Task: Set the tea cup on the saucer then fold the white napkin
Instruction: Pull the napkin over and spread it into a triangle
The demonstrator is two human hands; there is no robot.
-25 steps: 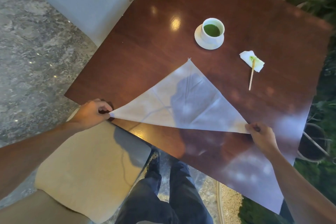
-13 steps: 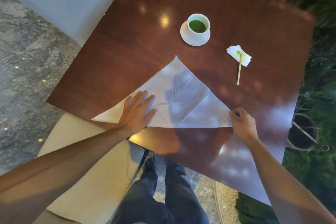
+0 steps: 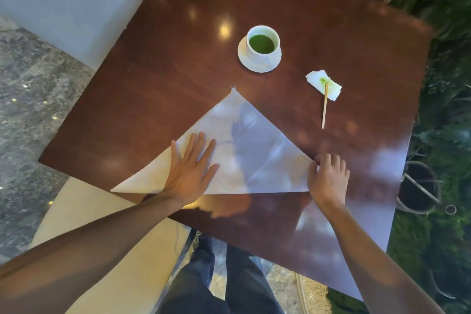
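Landmark: white napkin (image 3: pixel 249 150), lying flat on the dark wooden table (image 3: pixel 158 79), folded into a triangle with its apex pointing away from the person and its long edge nearest them.

Item 1. Left hand (image 3: pixel 190 171): spread flat, palm down, fingers straight and slightly fanned, pressing on the left half of the napkin just above its long edge.

Item 2. Right hand (image 3: pixel 328 178): at the napkin's right corner, fingers curled and pinching the cloth there; knuckles face up, so the exact grip under the fingers cannot be told.

Item 3. Tea cup (image 3: pixel 262 42): white, upright, holding green liquid, standing on the saucer (image 3: pixel 243 57), beyond the napkin's apex and well apart from it.

Item 4. Small crumpled tissue (image 3: pixel 323 84), white with a green stain, beyond the napkin's right slope and to the right of the saucer.

Item 5. Thin wooden stick (image 3: pixel 324 107): its far end rests on the tissue, its near end points toward the napkin's right slope without touching it.

Item 6. Napkin's left corner overhangs the table edge above a cream seat cushion (image 3: pixel 84 214).

Item 7. Person's legs in dark trousers (image 3: pixel 219 285), nearer than the napkin's long edge, below the table.
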